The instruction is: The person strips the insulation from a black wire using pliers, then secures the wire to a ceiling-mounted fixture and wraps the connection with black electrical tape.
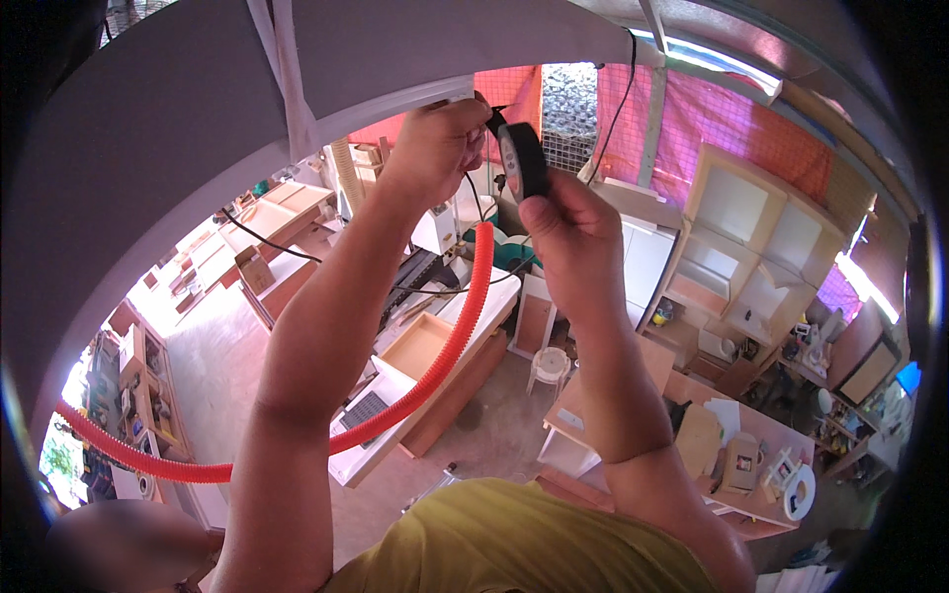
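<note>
Both of my arms are raised toward the grey beam overhead. My right hand (pixel 573 232) grips a roll of black electrical tape (pixel 532 158) between thumb and fingers. A short black strip runs from the roll toward my left hand (pixel 445 143), which is closed at the beam's lower edge. Out from under its fingers comes a thin black wire (pixel 474 196), dropping to the upper end of an orange corrugated conduit (pixel 481 262). What lies inside the left fingers is mostly hidden. The conduit sags in a curve, passes behind my left forearm and continues to the far left.
Close overhead spans the grey beam (pixel 198 89), with a pale strap (pixel 282 79) around it. Below stand a white-topped workbench (pixel 395 435), a white stool (pixel 550 368), wooden cabinets (pixel 736 203) and a cluttered table (pixel 741 465). Another person's head (pixel 129 544) is at lower left.
</note>
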The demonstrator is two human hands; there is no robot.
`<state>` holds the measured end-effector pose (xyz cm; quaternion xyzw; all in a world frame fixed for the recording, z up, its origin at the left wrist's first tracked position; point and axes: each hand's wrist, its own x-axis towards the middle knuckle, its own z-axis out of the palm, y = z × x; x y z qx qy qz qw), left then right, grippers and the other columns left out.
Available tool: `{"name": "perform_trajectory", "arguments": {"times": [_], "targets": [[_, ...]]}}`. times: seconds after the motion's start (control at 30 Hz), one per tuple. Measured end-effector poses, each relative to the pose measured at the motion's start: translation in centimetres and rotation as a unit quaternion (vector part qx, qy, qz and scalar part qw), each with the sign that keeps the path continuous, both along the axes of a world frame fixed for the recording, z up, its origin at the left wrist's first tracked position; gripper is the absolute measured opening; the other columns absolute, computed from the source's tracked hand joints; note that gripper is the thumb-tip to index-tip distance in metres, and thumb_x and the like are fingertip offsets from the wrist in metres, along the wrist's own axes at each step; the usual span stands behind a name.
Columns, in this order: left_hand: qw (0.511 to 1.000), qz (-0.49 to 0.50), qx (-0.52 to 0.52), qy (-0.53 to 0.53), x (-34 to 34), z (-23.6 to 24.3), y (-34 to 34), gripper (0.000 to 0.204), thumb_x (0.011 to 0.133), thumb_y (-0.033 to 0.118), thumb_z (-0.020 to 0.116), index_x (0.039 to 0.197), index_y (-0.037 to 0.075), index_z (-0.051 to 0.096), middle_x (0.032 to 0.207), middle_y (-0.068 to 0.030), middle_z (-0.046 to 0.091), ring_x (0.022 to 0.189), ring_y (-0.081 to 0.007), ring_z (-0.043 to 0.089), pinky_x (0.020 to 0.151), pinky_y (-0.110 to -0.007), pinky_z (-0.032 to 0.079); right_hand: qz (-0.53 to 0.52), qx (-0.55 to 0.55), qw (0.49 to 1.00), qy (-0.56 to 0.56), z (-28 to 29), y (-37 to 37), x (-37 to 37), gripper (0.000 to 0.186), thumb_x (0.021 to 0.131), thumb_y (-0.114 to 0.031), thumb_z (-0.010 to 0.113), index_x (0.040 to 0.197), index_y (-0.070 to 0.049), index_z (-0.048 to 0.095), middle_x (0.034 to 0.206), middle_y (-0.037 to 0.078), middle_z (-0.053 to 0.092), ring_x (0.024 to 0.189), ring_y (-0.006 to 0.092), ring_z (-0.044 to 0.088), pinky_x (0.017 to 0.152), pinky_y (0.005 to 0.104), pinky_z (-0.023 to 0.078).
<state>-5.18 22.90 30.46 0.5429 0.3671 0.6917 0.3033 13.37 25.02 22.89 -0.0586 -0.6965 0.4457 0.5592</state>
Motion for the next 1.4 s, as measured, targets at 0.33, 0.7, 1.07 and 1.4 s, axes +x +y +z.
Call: {"name": "perform_trajectory", "arguments": {"times": [0.33,0.7,1.07,1.4], "targets": [[0.989,-0.129,-0.070,0.006,-2.0,0.9,-1.3,0.005,0.092,0.004,0.061,0.092,0.006,0.057,0.076,-0.0012,0.054,0.062,-0.0114,0.048,0.059,-0.029,0.039,-0.035,0.074,0.996,-0.032,6.0,2.3,1.1,0.042,0.094,-0.045,0.071,0.110,-0.006,0.074,0.084,0.003,0.071,0.071,0.0103,0.059,0.067,0.0292,0.047],[0.980,-0.178,-0.077,0.044,-3.2,0.8,-1.4,0.015,0.094,0.009,0.064,0.108,0.006,0.059,0.091,-0.0039,0.061,0.072,-0.0100,0.055,0.064,-0.028,0.044,0.055,0.008,0.998,0.028,9.1,4.3,-0.4,0.050,0.089,-0.043,0.078,0.109,0.002,0.074,0.076,-0.001,0.062,0.068,0.0088,0.052,0.062,0.0271,0.042],[0.981,-0.176,-0.082,0.014,-3.9,1.1,-1.5,0.017,0.094,0.001,0.055,0.111,0.003,0.059,0.089,-0.0058,0.062,0.064,-0.0107,0.051,0.056,-0.025,0.037,0.159,-0.118,0.979,0.043,9.7,4.4,-0.4,0.040,0.089,-0.038,0.079,0.108,-0.002,0.073,0.061,-0.007,0.043,0.051,0.0042,0.032,0.047,0.0244,0.024],[0.977,-0.182,-0.101,0.044,-4.4,1.5,-1.3,0.025,0.094,0.007,0.062,0.117,0.000,0.058,0.094,-0.0062,0.063,0.061,-0.0060,0.048,0.054,-0.021,0.036,-0.205,0.420,0.884,-0.030,9.4,11.1,0.0,0.047,0.084,-0.012,0.065,0.131,-0.017,0.069,0.109,0.010,0.057,0.102,0.0234,0.056,0.086,0.0354,0.048]]}}
